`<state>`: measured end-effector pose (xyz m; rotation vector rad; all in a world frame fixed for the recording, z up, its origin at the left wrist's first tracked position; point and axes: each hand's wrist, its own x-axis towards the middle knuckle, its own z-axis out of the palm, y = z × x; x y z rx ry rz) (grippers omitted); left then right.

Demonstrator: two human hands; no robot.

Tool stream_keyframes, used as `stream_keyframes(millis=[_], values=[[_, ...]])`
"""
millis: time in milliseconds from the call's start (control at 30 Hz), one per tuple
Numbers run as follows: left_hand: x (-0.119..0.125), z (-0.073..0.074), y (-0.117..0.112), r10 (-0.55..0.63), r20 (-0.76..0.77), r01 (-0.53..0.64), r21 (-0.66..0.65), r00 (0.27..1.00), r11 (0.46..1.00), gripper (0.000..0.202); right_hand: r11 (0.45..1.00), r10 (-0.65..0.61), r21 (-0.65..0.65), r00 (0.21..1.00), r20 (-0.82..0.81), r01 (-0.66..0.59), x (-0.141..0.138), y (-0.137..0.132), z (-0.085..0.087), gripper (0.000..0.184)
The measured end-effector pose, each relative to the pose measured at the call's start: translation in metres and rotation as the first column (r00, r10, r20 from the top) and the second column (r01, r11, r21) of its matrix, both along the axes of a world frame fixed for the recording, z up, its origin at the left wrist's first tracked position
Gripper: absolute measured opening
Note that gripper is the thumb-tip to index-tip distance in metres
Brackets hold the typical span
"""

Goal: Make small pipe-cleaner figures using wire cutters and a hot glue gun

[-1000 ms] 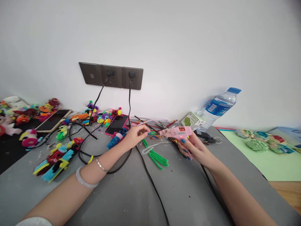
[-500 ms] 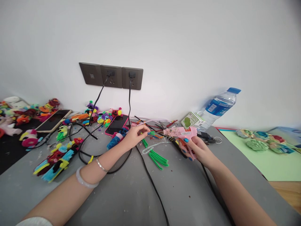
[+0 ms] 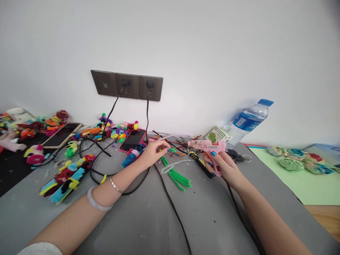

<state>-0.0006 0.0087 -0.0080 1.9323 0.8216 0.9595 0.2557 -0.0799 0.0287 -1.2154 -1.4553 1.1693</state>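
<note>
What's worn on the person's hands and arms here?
The left hand and right hand show blue nails. On the left arm are a silver bracelet, thicker pale bangle and, farther up, light grey sleeve. The right arm shows none.

And the blue-capped bottle point(image 3: 247, 121) is standing beside a carton point(image 3: 217, 135), rosettes point(image 3: 289, 164) are resting on green paper point(image 3: 294, 189), a pink-edged phone point(image 3: 132, 140) is lying below the wall sockets point(image 3: 126, 86)!
</note>
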Motion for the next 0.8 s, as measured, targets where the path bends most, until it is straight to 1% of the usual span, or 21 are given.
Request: stream_keyframes(millis=[67,133,233,367,467,633,800], values=[[0.000,0.000,0.000,0.001,0.000,-0.001,0.002,1.000,1.000,0.015,1.000,0.013,-0.006,1.000,-0.022,-0.013,-0.001,0.000,0.000,0.045],[0.000,0.000,0.000,0.002,0.003,-0.002,0.005,1.000,1.000,0.015,0.999,0.025,-0.028,1.000,-0.011,-0.025,0.001,0.000,-0.002,0.050],[0.001,0.000,-0.001,0.008,0.016,-0.008,0.002,1.000,1.000,0.015,0.994,0.031,-0.100,0.999,0.010,-0.030,0.004,0.002,-0.005,0.055],[0.001,0.001,-0.001,0.010,0.017,-0.010,-0.002,1.000,1.000,0.015,0.987,-0.025,-0.162,0.999,-0.024,0.021,0.005,0.004,-0.007,0.056],[0.001,0.001,-0.001,0.012,0.010,-0.012,-0.003,1.000,1.000,0.016,0.983,-0.043,-0.177,0.999,-0.030,0.037,0.006,0.004,-0.007,0.056],[0.001,0.000,0.000,0.016,0.012,-0.016,-0.011,1.000,1.000,0.016,0.982,-0.006,-0.189,1.000,-0.008,0.005,0.008,0.004,-0.011,0.056],[0.001,0.000,0.000,0.019,-0.003,-0.019,-0.009,1.000,1.000,0.016,0.988,0.026,-0.155,0.999,0.045,-0.019,0.004,0.003,-0.014,0.057]])
